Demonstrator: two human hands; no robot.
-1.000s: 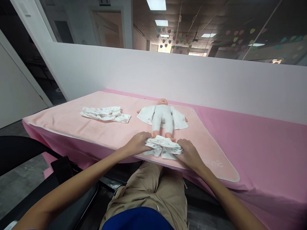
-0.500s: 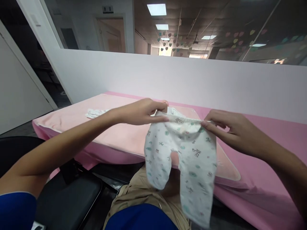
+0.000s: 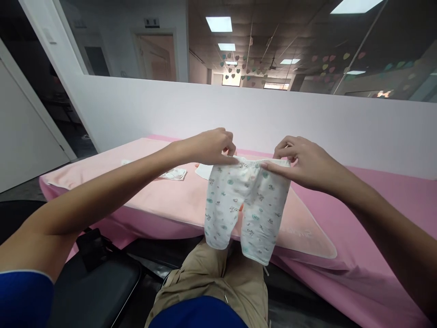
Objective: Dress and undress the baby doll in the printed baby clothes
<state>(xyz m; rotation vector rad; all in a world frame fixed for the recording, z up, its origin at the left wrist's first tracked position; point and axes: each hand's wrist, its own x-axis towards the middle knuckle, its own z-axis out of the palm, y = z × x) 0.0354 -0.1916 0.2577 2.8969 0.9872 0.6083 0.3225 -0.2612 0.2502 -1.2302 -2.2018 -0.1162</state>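
Observation:
A pair of white baby pants [image 3: 249, 205] with small green and grey prints hangs in front of me, legs down, above my lap and the table's front edge. My left hand [image 3: 218, 146] pinches the elastic waistband at its left side. At the right side of the same waistband, my right hand [image 3: 295, 157] grips with the thumb in front and the fingers behind. Behind the pants, partly hidden, lies a white cloth piece [image 3: 204, 171] on the pink mat. A folded white printed garment [image 3: 175, 174] lies to the left, partly covered by my left forearm.
A light pink mat [image 3: 164, 200] covers much of the table, over a darker pink cloth [image 3: 375, 218]. A white wall with a window rises behind. At lower left stands a black chair [image 3: 102, 291] with a dark phone-like object [image 3: 91, 248] on it.
The pants have risen and swung away from me, their legs now hanging more evenly. My hands have come closer together along the waistband, the right one moving left and up.

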